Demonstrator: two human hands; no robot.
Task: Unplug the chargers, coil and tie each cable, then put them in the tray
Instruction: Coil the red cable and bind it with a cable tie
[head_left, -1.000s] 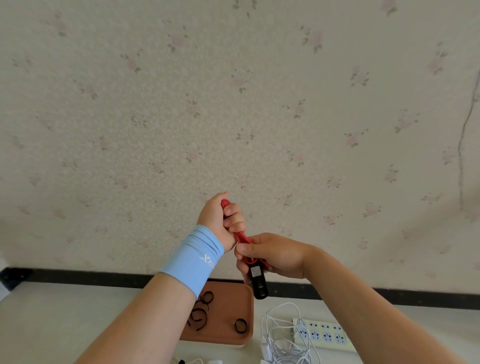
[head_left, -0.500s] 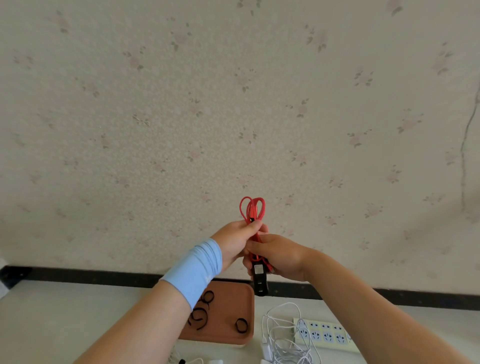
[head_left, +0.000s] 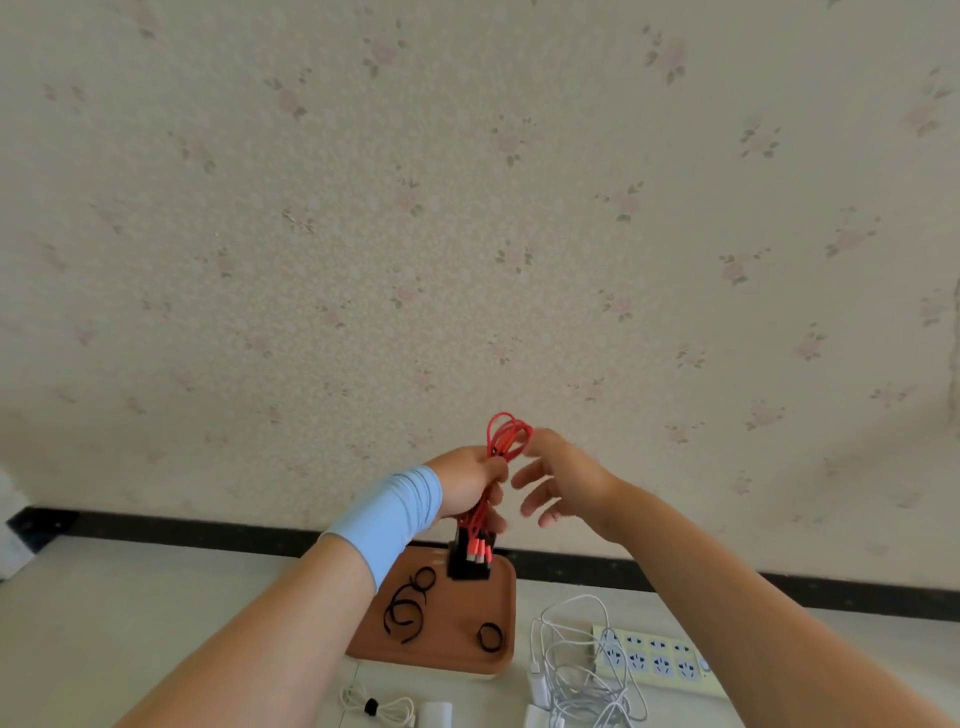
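Red cable (head_left: 510, 435), bunched into loops, and my left hand (head_left: 470, 486) has it: fingers curled tight round the middle of the bundle, loops standing up above my fist, the ends hanging out below. The black charger (head_left: 467, 567) dangles at the bottom of that bundle, up in the air over the far end of the brown tray (head_left: 457, 623).

My right hand (head_left: 563, 486) is off the cable, fingers spread and loose, nothing in it, hovering just to the right of the bundle. It's blurred, so I can't say whether the thumb is brushing the top loops or sitting just clear of them.

Blue sleeve (head_left: 389, 512) on my left wrist, crossing in front of the tray's left side.

Down on the white table (head_left: 78, 623), the tray holds only black ties (head_left: 408, 609): a tangle of loops on the left and a single ring towards the right corner. Right of the tray, a loose heap of white cable (head_left: 576, 660) lies spilled across the left end of the power strip (head_left: 657, 657). At the near edge, a small white cable (head_left: 375, 707) lies coiled with a black band round its middle, and a white charger (head_left: 435, 716) sits just beside it. None of the white ones are in the tray.
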